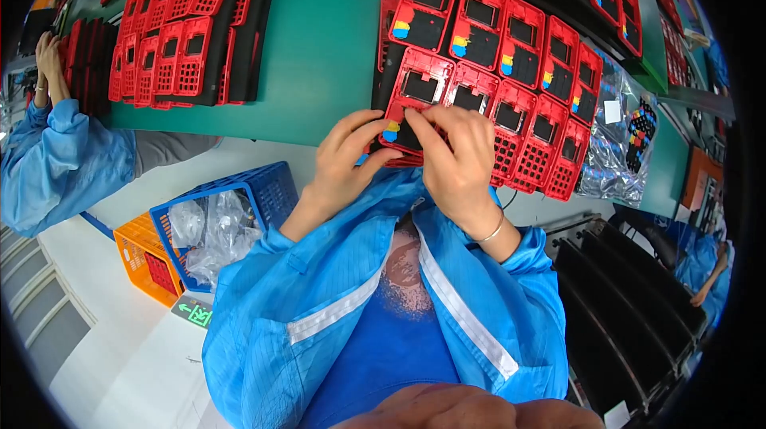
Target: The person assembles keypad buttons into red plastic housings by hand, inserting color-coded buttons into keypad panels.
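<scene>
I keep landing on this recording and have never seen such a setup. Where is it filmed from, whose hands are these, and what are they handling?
There is no robot here: one person works with bare hands. The only picture comes from a wide fisheye camera on their head, looking down, so straight edges curve near the rim.

On the green table are red casings with windows, in rows at right and more at left. The left hand is at the left side of the nearest casing; the right hand has its fingertips at the black keypad with yellow and blue parts. Whether they grip or only press, I cannot tell.

A co-worker's hands show at far left.
</scene>
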A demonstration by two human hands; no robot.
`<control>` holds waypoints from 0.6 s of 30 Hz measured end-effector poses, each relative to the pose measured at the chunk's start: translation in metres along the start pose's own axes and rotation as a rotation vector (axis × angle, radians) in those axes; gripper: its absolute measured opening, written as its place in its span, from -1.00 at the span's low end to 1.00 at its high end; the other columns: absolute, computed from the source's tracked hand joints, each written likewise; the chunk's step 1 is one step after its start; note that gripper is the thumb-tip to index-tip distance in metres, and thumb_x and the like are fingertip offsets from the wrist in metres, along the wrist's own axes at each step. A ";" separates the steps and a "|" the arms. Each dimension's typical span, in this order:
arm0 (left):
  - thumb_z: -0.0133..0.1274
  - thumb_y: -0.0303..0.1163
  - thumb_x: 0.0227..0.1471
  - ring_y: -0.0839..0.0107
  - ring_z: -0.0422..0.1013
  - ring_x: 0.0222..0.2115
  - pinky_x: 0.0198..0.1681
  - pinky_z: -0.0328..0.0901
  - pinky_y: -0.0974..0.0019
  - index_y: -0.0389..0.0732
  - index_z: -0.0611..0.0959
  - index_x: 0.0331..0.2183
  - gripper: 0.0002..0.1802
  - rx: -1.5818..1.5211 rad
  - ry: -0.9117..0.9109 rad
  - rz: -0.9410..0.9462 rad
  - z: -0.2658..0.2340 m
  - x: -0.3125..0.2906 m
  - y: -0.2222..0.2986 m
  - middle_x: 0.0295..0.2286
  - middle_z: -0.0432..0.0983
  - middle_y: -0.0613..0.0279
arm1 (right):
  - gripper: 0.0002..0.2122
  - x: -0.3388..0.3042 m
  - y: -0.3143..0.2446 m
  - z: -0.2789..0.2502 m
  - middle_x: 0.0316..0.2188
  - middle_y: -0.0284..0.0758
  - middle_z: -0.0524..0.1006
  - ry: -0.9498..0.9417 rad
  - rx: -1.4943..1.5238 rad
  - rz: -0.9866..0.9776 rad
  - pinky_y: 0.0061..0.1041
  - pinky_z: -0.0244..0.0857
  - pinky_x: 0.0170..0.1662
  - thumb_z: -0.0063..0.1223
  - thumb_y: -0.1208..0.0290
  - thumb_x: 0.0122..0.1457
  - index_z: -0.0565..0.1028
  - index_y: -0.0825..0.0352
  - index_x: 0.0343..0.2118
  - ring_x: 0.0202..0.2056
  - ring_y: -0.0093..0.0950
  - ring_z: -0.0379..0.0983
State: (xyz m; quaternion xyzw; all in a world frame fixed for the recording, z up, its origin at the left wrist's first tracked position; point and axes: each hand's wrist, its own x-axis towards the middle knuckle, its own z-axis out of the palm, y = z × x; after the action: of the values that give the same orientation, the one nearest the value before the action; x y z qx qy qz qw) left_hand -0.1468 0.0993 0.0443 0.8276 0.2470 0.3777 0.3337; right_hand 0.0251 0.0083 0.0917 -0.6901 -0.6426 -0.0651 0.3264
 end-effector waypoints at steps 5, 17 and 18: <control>0.02 -0.38 0.34 0.20 0.55 -0.22 -0.32 0.48 0.23 -0.35 0.38 0.17 -0.54 -0.609 0.067 -0.277 -0.009 -0.015 -0.004 0.11 0.41 -0.27 | -0.65 -0.008 0.005 -0.002 -0.16 -0.26 0.58 -0.091 0.000 -0.132 -0.27 0.33 0.04 0.15 0.50 -0.02 0.62 0.41 -0.11 -0.08 -0.33 0.53; -0.26 0.02 0.44 0.03 0.11 0.36 0.36 0.17 0.05 -0.30 0.08 0.40 -0.23 -1.352 -0.151 -0.681 -0.004 0.019 0.060 0.38 0.04 -0.14 | -0.59 0.003 -0.007 -0.015 -0.15 -0.23 0.59 -0.010 0.379 0.013 -0.26 0.40 -0.05 0.44 0.47 -0.10 0.67 0.36 -0.10 -0.11 -0.22 0.55; -0.26 0.02 0.44 0.03 0.11 0.36 0.36 0.17 0.05 -0.30 0.08 0.40 -0.23 -1.353 -0.154 -0.680 -0.001 0.018 0.058 0.38 0.04 -0.14 | -0.59 0.002 -0.010 -0.017 -0.15 -0.23 0.59 -0.008 0.377 0.014 -0.26 0.40 -0.05 0.44 0.47 -0.10 0.67 0.36 -0.10 -0.11 -0.22 0.55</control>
State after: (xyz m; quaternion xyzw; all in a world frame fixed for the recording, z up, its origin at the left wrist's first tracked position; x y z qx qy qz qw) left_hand -0.1280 0.0740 0.0958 0.3450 0.1791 0.2642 0.8827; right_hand 0.0218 0.0002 0.1092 -0.6216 -0.6398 0.0615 0.4478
